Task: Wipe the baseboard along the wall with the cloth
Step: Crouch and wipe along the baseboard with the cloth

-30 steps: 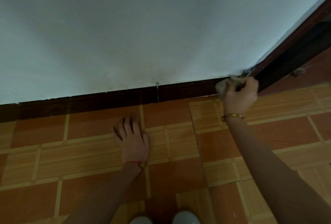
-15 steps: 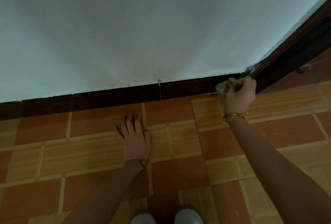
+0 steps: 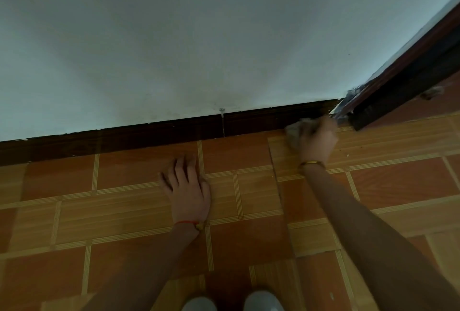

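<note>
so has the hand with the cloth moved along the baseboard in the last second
Yes, slightly left. The right hand with the cloth has slid away from the door frame, toward the baseboard joint.

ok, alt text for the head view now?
Right hand presses a cloth against the dark baseboard near the door frame. Left hand lies flat on the tiled floor, below a white wall.

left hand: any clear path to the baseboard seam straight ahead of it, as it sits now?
Probably yes. The left hand lies flat on the floor tiles with only bare tile between its fingers and the baseboard seam. The right hand and cloth work off to the right.
</note>
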### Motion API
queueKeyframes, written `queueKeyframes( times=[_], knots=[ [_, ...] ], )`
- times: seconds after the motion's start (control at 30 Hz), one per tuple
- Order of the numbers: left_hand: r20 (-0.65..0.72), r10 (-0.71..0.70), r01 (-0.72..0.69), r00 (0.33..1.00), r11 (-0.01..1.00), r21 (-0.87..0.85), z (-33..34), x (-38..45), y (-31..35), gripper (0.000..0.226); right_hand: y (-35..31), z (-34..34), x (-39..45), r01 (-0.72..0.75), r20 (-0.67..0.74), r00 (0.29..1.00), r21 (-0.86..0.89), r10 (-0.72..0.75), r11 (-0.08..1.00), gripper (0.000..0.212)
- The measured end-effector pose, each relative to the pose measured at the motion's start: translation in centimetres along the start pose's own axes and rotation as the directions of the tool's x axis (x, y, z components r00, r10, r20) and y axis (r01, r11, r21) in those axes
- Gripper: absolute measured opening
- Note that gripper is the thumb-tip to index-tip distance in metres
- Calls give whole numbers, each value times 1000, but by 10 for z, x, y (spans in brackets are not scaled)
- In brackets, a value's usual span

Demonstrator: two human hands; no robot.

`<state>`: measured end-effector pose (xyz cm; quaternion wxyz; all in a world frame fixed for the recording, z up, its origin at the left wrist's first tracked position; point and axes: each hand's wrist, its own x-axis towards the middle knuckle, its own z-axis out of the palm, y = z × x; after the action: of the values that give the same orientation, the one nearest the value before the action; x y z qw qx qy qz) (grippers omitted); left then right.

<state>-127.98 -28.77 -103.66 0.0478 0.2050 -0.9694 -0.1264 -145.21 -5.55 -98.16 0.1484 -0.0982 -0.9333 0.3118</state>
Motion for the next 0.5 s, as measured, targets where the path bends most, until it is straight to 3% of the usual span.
queueKeyframes(
  times=[0.13,0.33,0.5],
  knots=[
    [2,0,0,1000,1000,10,-1,-1,1,56,29,-15,19,77,27,997,-91,-75,993,21],
    [-1,-3,3,1000,1000,16,-1,0,1,55,23,7,-24,112,34,994,-116,-108,987,40],
    [-4,3,-3,1000,1000,7,-1,0,0,55,25,2,-12,-132,-20,991,-89,130,987,52]
  ],
)
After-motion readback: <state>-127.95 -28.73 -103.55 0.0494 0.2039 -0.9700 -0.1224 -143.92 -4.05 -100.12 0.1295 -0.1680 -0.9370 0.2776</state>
